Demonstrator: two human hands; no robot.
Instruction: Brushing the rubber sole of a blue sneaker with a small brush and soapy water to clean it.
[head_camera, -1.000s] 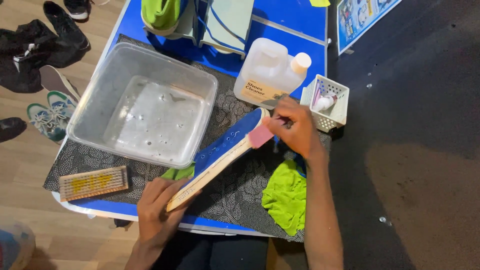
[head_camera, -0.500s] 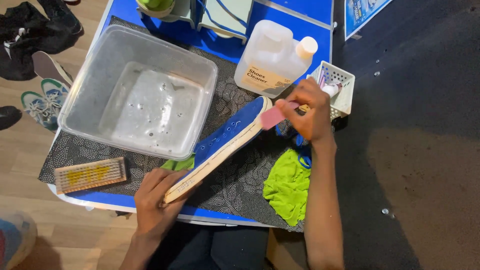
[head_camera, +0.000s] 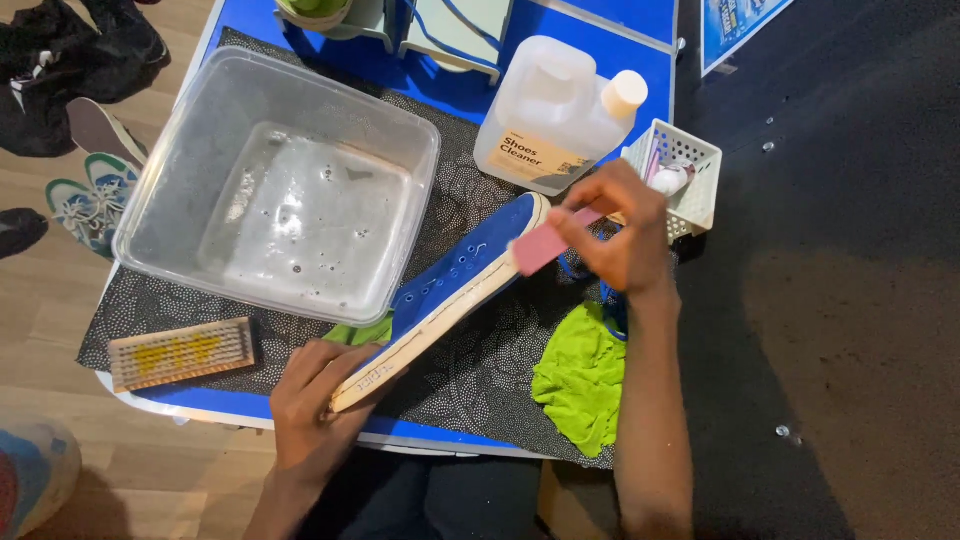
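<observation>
The left hand (head_camera: 318, 395) is gripping the heel of a blue canvas shoe (head_camera: 455, 285) that is lying tilted across the patterned mat (head_camera: 470, 375), while the right hand (head_camera: 615, 228) is pinching a pink eraser block (head_camera: 542, 245) against the shoe's toe. A clear plastic tub (head_camera: 275, 185) is sitting just left of the shoe, a jug of cleaner (head_camera: 553, 115) and a small white basket (head_camera: 690, 170) are crowding the toe end, and a green cloth (head_camera: 582, 375) is lying below the right wrist. A wooden brush (head_camera: 180, 352) is resting near the left hand.

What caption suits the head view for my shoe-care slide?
Left hand steadies a blue shoe on its side while right hand presses a pink eraser block to its toe.
</observation>
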